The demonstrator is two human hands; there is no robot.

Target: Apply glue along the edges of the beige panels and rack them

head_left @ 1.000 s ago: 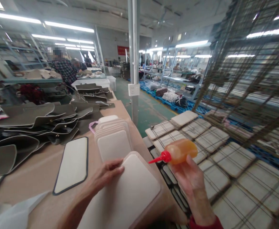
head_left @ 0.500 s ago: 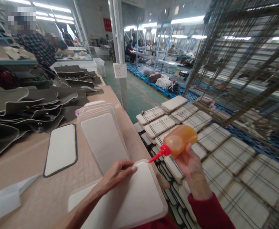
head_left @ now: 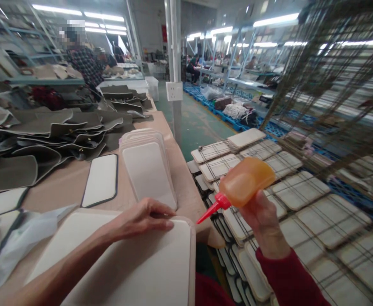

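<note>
"In the head view, what does the right hand (head_left: 264,219) hold?"

"A squeeze bottle (head_left: 247,180), translucent amber, deeper orange toward its base, with smooth rounded shoulders. The fingers are curled round its body, and it is tilted so that the red nozzle (head_left: 213,208) slants down to the left."

"Where does the nozzle end?"

"At the upper right corner of the white panel (head_left: 154,263). Whether the tip touches the edge cannot be told."

"How does that panel look?"

"Flat and off-white, with rounded corners and a beige-pink border along the right side. The forearm's side of it lies in soft shadow."

"And the left hand (head_left: 145,221)?"

"It pinches the panel's top edge, thumb flat on the face near the corner. The fingertips behind are hidden."

"What lies about them?"

"A stack of pale panels (head_left: 145,168) just beyond the left hand, on the brown-covered table (head_left: 187,197); a dark-edged panel (head_left: 100,180) to its left; and, beyond the bottle, rows of similar panels (head_left: 301,191) under thin wires."
</note>
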